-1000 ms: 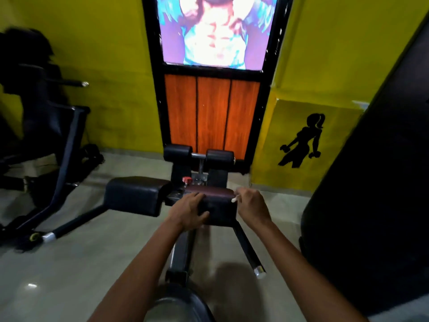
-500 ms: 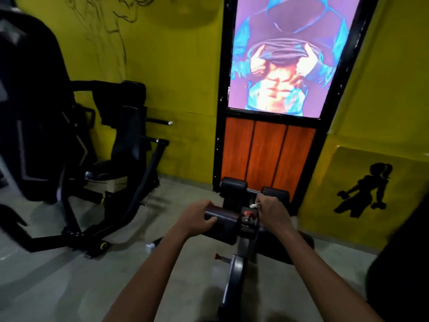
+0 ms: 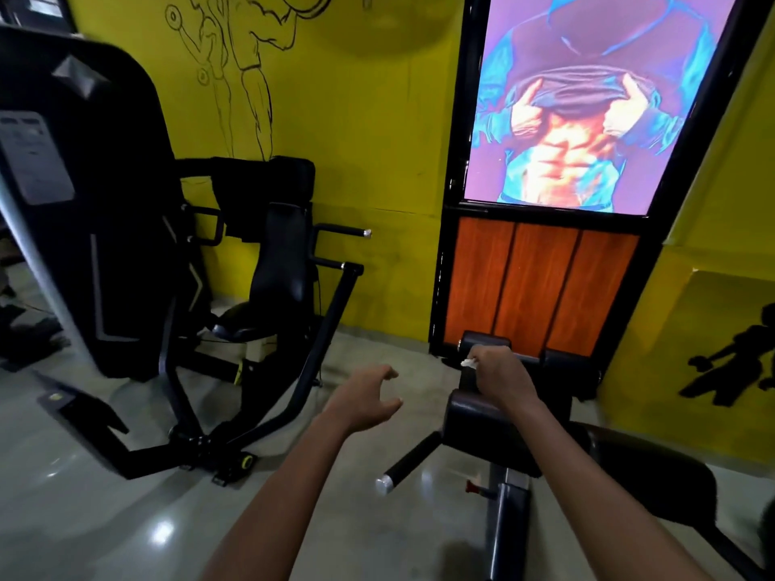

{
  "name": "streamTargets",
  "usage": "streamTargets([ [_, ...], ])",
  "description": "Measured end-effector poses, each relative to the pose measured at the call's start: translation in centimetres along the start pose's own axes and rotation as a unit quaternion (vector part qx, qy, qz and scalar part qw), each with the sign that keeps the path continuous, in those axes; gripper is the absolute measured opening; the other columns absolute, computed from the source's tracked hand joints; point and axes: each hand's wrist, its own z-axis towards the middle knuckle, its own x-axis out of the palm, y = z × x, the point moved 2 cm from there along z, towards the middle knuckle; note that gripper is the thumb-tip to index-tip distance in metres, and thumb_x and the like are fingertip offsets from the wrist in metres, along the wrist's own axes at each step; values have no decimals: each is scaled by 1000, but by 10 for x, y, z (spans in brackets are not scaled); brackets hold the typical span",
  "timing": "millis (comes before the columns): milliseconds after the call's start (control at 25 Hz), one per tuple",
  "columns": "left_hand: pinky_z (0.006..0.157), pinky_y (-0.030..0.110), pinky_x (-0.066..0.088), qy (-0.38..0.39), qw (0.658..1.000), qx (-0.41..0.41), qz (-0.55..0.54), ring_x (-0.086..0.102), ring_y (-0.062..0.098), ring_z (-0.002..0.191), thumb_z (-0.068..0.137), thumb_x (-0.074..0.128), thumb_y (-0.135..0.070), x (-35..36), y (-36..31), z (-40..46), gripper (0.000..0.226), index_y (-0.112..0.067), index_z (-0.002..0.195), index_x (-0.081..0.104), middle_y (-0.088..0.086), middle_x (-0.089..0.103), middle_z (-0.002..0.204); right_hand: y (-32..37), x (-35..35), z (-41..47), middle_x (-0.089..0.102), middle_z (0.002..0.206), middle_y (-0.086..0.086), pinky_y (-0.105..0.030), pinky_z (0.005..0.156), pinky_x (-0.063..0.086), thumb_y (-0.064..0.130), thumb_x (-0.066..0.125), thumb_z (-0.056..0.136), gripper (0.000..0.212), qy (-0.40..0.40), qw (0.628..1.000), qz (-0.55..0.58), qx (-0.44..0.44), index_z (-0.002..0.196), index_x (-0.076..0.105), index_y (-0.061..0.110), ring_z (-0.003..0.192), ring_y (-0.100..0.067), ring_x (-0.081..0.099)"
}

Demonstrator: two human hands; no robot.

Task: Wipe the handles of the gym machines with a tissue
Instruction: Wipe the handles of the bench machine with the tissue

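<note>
While the right hand [image 3: 499, 375] pinches the tissue [image 3: 468, 363] above the bench pad [image 3: 474, 417], the left hand [image 3: 369, 396] hangs spread and empty. Judging by this, the bench's lower handle [image 3: 409, 461] and the far machine's handles [image 3: 341, 231] remain to wipe.

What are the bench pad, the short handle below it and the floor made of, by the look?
Bench pad: dark padded vinyl or leather, going by the soft sheen and rounded edges. Short handle: matte black grip, likely rubber or foam, with a shiny metal-looking end cap. Floor: grey, glossy, reflects lights; polished concrete or tile, can't tell.

Glossy grey floor [image 3: 105, 517] under two black machines [image 3: 268, 312].
</note>
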Motion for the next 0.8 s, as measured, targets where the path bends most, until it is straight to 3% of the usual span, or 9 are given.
streamTargets([
  [160,105,26,35,5,1000,27,-5,46,14,126,87,64,-36,-19,43,46,50,-15,131,52,0,53,135,8,25,53,68,85,-14,-35,61,48,-4,46,82,23,-20,998,9,56,88,65,7,79,-33,64],
  [320,107,25,34,32,998,53,-1,45,13,128,86,65,-36,-39,84,104,51,-15,131,52,1,52,136,26,44,111,68,85,-12,-36,63,53,2,49,84,19,-27,998,11,62,89,65,10,79,-31,66],
  [560,101,21,34,77,990,116,-15,48,14,125,86,66,-36,-31,117,203,53,-15,132,52,1,53,135,27,58,164,68,90,-10,-31,63,47,4,50,86,15,-51,994,-28,97,88,63,10,83,-30,65],
  [720,93,12,29,131,969,203,-45,50,14,123,85,69,-31,-8,120,265,52,-12,130,53,3,55,132,-9,65,166,65,87,-11,-30,57,37,6,47,87,13,-49,977,-63,197,87,60,9,82,-32,63],
  [800,95,15,34,167,953,244,-65,52,14,120,83,68,-33,2,123,299,53,-11,129,54,3,57,129,-23,69,164,63,83,-14,-32,54,36,4,47,86,12,-61,959,-68,270,84,59,6,80,-33,62],
])
